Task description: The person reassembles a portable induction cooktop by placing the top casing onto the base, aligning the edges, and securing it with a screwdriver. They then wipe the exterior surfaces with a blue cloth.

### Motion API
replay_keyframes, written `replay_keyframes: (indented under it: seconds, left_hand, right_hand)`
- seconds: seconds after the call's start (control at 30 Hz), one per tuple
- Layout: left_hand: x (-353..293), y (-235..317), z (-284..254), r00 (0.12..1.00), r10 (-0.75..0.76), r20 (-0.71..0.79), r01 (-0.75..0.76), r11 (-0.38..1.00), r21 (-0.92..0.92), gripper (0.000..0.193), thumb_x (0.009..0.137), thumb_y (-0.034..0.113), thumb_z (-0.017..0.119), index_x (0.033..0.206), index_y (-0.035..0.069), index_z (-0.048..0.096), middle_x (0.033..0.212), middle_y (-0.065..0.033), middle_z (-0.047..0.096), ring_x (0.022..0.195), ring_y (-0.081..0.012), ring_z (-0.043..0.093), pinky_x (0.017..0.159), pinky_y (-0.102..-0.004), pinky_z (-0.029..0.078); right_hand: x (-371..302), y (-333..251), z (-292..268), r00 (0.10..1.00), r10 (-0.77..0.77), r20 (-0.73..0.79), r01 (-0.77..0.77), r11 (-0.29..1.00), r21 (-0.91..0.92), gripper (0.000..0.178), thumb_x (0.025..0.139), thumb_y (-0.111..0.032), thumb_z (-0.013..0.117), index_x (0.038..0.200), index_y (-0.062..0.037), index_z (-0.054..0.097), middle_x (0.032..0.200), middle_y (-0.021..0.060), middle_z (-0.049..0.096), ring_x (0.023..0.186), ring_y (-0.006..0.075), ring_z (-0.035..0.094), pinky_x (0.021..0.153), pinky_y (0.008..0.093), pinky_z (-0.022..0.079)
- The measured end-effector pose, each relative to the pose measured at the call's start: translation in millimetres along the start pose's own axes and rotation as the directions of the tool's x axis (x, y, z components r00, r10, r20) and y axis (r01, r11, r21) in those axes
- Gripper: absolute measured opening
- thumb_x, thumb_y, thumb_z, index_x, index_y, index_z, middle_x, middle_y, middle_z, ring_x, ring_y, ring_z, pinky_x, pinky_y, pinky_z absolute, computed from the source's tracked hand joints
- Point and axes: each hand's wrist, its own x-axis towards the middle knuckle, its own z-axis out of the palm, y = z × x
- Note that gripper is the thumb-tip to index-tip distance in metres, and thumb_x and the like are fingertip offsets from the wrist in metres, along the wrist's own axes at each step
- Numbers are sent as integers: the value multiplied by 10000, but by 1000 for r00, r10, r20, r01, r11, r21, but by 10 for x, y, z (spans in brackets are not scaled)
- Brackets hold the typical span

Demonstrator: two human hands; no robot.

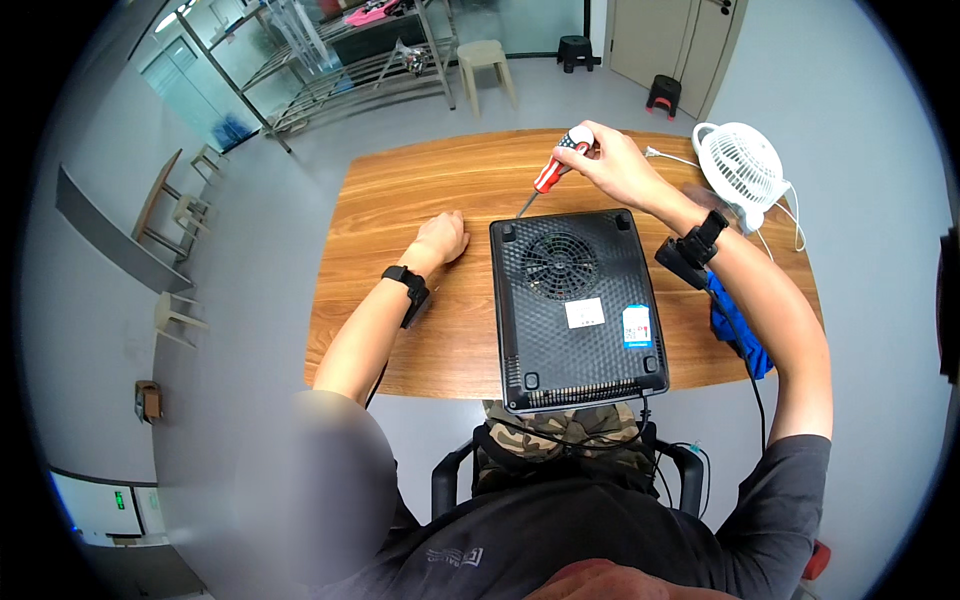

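A black induction cooker (540, 340) lies underside up on the wooden table, showing its round fan grille, rubber feet and two stickers. Its near end juts past the table's front edge, toward my lap. In my right hand (612, 165) is a screwdriver (546, 177) with a red, white and blue handle, held tilted. The shaft points down to the cooker's far left corner; whether the tip touches it I cannot tell. My left hand (442, 238) rests on the table left of the cooker, fingers curled under; anything inside them is hidden.
A white fan (740, 165) with its cord stands at the table's (400, 190) far right. Blue cloth (738, 330) lies by the right edge, beneath my right forearm. A black cable (600, 440) hangs from the cooker's near end. Stools (484, 62) and a metal rack (350, 80) stand beyond.
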Motion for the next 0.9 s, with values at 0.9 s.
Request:
replay_keyframes:
  seconds: [0.9]
  left_hand:
    - [-370,83,156,976,217,-33,-220,962,-160,288,943,82,571,1186,-71,554,1232,-320,618,1138,-481,618,989,-512,523]
  right_hand:
    - [-142,116,-3,992,123,28,-126,980,155,390,974,-354,719,1117,1,643,768,-4,584,552,55,557,433,232,512]
